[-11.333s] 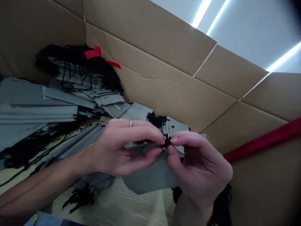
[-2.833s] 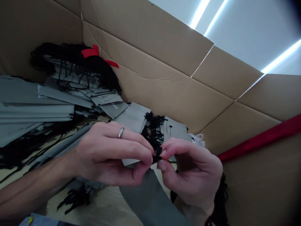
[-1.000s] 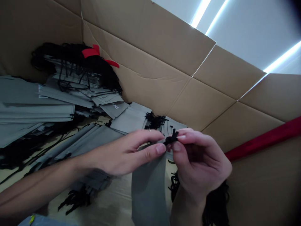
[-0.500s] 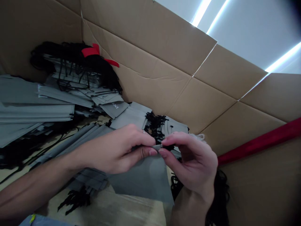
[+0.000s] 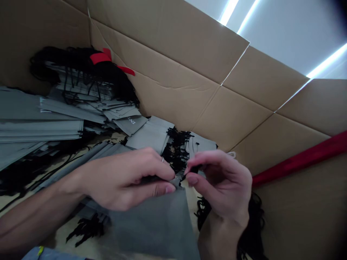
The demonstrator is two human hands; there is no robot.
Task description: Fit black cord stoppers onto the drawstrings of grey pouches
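A grey fabric drawstring pouch (image 5: pixel 154 224) hangs below my hands. My left hand (image 5: pixel 127 177) pinches its upper edge near the corner between thumb and bent fingers. Close beside that corner, my right hand (image 5: pixel 222 184) is closed in a pinch on a black cord (image 5: pixel 194 169) that comes from the pouch's corner. Most of the cord is hidden by the right fingers. Behind the hands lie more grey pouches (image 5: pixel 150 133) with bunched black cord ends (image 5: pixel 177 146).
Tall cardboard walls (image 5: pixel 162 50) enclose the back and right. Stacked grey pouches (image 5: pixel 40 126) fill the left, with a black cord bundle (image 5: pixel 116 77) tied by a red strip (image 5: pixel 101 57) behind. A dark red band (image 5: pixel 300 159) crosses the right wall.
My left hand has shifted slightly left and down with the pouch, which now hangs lower. Black cord now shows between my right fingers.
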